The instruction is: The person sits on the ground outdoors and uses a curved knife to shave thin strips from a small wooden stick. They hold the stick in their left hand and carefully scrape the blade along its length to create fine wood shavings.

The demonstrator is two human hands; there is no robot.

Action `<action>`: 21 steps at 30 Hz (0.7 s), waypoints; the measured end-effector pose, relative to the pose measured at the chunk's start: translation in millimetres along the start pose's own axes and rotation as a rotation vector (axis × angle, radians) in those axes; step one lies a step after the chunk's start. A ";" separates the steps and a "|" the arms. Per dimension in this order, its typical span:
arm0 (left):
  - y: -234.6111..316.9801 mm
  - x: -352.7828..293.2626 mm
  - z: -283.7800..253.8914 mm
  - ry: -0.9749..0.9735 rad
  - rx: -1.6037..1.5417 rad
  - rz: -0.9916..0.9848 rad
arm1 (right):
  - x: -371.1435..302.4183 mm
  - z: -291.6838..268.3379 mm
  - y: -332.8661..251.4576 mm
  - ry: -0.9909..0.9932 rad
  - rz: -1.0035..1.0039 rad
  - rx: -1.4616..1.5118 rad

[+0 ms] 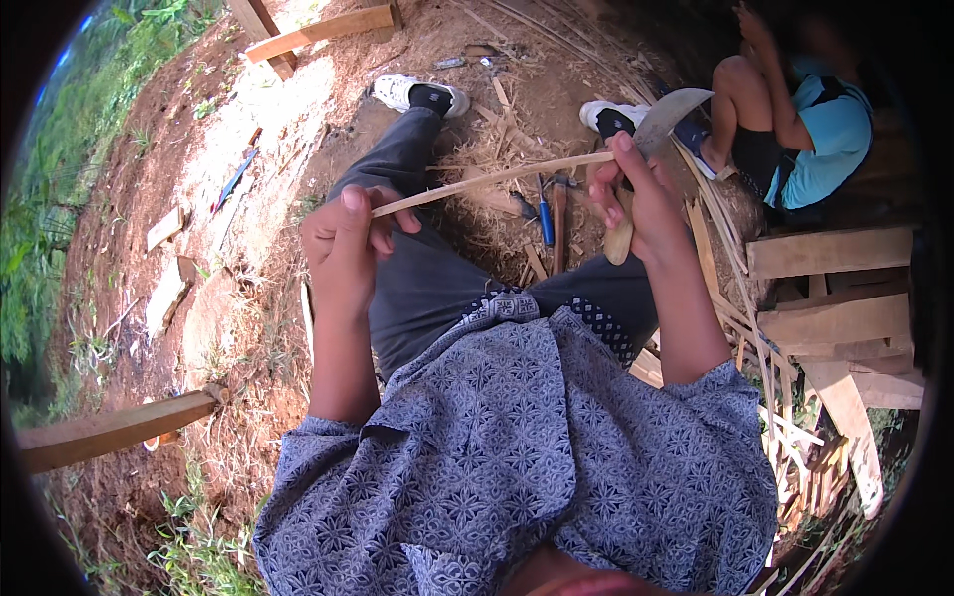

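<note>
Dirt ground (556, 94) is all shavings (480, 211) and a pale strip (497, 177) spans above it, left hand (343, 233) fingers pinching one end, right hand (648, 204) fingers wrapped round a curved knife (671, 119), thumb probably steadying the other.

Strip (497, 176): left end hidden in the left fingers (405, 219), right end hidden at the right fingers (602, 194). Knife (671, 119): grip partly covered by the right fingers. Person (837, 134), right of these: head blurred in shadow. Beam (119, 429), below and left of the left fingers: cut off. Foliage (40, 248), farther left: blurred.
</note>
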State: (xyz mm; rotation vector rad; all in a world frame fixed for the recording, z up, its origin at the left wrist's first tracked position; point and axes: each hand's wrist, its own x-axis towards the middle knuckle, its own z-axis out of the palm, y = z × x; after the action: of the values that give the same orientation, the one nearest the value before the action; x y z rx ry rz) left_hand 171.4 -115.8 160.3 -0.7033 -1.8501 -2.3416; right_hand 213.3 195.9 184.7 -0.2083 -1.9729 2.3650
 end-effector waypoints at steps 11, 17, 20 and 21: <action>-21.0 -24.9 -1.6 -0.702 0.441 -0.154 | 21.8 -43.4 34.1 0.097 0.167 -0.208; -21.2 -107.2 2.8 -0.545 0.343 -0.243 | 7.4 -11.3 95.9 -0.018 0.249 0.031; -34.6 -134.4 22.7 -0.281 0.368 -0.272 | 6.1 7.9 120.2 -0.043 0.281 0.163; -36.0 -139.1 26.9 -0.201 0.389 -0.304 | 7.2 12.9 127.5 -0.036 0.307 0.173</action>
State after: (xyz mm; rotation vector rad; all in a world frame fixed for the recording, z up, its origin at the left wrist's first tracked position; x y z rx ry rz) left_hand 291.7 -111.3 77.2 -0.6661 -2.5638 -2.0183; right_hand 210.0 161.0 61.2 -0.4953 -1.8529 2.7258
